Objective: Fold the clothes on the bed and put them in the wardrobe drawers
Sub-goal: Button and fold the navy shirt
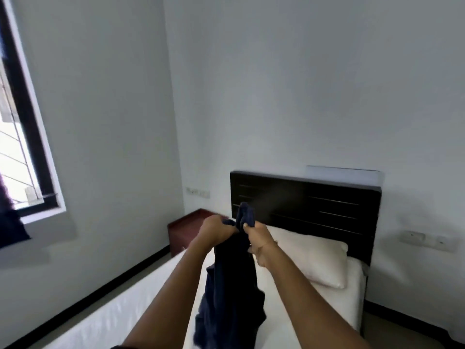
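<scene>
Both arms reach out over the bed point(141, 311), its white sheet smooth and flat. The left hand point(216, 229) and right hand point(259, 238) sit close together, fingers curled tight around the top edge of a navy garment point(231, 298). The soft, crumpled cloth hangs in loose folds between the forearms, above the mattress. Behind lie a plump cream pillow point(314, 258) and a dark slatted headboard point(314, 207).

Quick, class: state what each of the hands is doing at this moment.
Left hand: closed, gripping the top of the dark blue garment.
Right hand: closed, gripping the same garment beside the left.
</scene>
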### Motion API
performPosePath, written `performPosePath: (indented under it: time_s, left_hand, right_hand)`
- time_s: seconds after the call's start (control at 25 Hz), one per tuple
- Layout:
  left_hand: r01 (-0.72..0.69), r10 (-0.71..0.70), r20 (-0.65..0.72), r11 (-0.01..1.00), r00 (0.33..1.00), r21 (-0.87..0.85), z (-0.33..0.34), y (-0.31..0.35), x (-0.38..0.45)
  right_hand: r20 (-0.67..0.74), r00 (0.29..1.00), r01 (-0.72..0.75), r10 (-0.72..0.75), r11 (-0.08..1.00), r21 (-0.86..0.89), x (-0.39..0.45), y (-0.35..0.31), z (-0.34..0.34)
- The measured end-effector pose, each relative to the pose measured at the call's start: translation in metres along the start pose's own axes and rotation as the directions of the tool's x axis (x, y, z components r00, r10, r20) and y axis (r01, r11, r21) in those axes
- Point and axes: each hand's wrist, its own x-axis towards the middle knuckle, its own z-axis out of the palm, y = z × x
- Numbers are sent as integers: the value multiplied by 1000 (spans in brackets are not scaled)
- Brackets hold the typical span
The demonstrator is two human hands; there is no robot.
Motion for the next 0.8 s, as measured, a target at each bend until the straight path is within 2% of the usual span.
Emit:
performPosePath:
  time_s: [0.08, 0.12, 0.16, 0.24, 0.32, 0.4, 0.44, 0.52, 0.6, 0.64, 0.72, 0.8]
  left_hand:
    - [-90, 112, -58, 950, 992, 299, -49, 54, -9]
    - [-151, 189, -69, 918, 980, 366, -69, 78, -16]
    - [-204, 237, -54, 913, 970, 354, -88, 103, -25]
    - [-254, 256, 19, 943, 966, 213, -118, 141, -43]
    - [-232, 231, 60, 973, 971, 6, -137, 155, -54]
    - [-268, 284, 93, 952, 954, -151, -145, 150, -56]
    - [-298, 317, 123, 942, 940, -154, -148, 147, -55]
    - [-390, 387, 138, 921, 912, -5, -146, 138, -46]
    - [-464, 486, -19, 846, 874, 264, -134, 129, -33]
    - [-449, 510, -142, 836, 848, 315, -128, 126, -30]
    - [-431, 471, -278, 881, 837, 194, -121, 119, -26]
    - [-473, 487, -212, 874, 848, 115, -122, 115, -22]
  right_hand:
    - [37, 999, 37, -40, 996, 86, -13, -74, 8]
    - [52, 996, 60, -66, 992, 111, -19, -106, 8]
    - [75, 992, 87, -100, 983, 161, -26, -136, 9]
    - [131, 981, 113, -145, 968, 223, -41, -183, 9]
    - [155, 971, 136, -179, 957, 257, -53, -209, 10]
    - [158, 967, 135, -198, 931, 340, -61, -223, 11]
    - [143, 969, 134, -201, 916, 378, -64, -227, 11]
    - [95, 975, 137, -203, 877, 461, -67, -233, 5]
    - [42, 979, 149, -201, 837, 527, -65, -236, -5]
    - [12, 982, 152, -189, 823, 548, -63, -237, -11]
    - [-70, 986, 164, -150, 820, 548, -60, -233, -22]
    - [-139, 981, 190, -137, 839, 509, -57, -224, -31]
